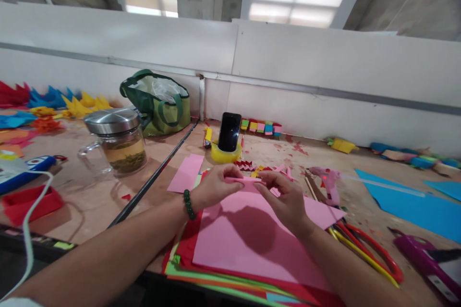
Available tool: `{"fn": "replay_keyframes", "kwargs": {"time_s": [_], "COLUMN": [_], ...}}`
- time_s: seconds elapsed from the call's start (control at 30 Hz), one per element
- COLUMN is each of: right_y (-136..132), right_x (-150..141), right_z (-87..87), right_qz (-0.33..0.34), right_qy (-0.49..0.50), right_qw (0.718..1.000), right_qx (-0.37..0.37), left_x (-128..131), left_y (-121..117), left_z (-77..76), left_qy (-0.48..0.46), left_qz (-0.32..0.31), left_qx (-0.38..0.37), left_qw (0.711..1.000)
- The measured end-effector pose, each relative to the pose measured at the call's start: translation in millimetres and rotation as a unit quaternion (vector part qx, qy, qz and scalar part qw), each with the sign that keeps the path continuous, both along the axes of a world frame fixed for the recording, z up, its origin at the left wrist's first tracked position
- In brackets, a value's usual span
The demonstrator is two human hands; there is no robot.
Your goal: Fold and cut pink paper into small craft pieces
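A narrow piece of folded pink paper (248,180) is held up between both hands, above a stack of coloured sheets. My left hand (220,184), with a green bead bracelet (188,204) at its wrist, pinches the paper's left end between thumb and fingers. On the other end, my right hand (284,199) pinches it in the same way. Below them lies a large pink sheet (237,249) on top of red, green and orange sheets. Small zigzag paper scraps (246,165) lie just beyond the hands.
A phone (229,132) leans on a yellow tape roll (226,152). To the right are a pink glue gun (329,182), red-handled scissors (374,249), a purple tool (425,261) and blue sheets (414,206). A glass tea mug (122,146) and a green bag (167,115) stand left.
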State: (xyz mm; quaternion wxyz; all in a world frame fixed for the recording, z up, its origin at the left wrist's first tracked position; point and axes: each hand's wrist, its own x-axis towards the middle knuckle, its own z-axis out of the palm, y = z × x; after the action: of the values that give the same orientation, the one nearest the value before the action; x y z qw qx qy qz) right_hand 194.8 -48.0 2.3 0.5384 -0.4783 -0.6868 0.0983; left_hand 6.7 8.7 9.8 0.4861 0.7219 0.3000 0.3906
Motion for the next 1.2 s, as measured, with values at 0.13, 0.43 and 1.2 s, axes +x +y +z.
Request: {"fn": "replay_keyframes", "kwargs": {"time_s": [0.13, 0.43, 1.2], "right_y": [0.1, -9.0, -9.2], "right_x": [-1.1, -16.7, 1.4], "right_z": [-2.2, -16.6, 20.1], "right_qz": [0.032, 0.052, 0.144], "right_qy": [-0.025, 0.006, 0.031], "right_qw": [0.999, 0.999, 0.987], "right_qx": [-0.026, -0.015, -0.071], "left_x": [-5.5, 13.2, 14.0], "left_y": [10.1, -15.9, -23.5], "left_z": [4.2, -6.1, -9.8], "left_qy": [-0.103, -0.274, -0.065], "left_qz": [0.044, -0.099, -0.225], "left_qx": [-0.088, -0.311, -0.091], "left_qw": [0.99, 0.905, 0.968]}}
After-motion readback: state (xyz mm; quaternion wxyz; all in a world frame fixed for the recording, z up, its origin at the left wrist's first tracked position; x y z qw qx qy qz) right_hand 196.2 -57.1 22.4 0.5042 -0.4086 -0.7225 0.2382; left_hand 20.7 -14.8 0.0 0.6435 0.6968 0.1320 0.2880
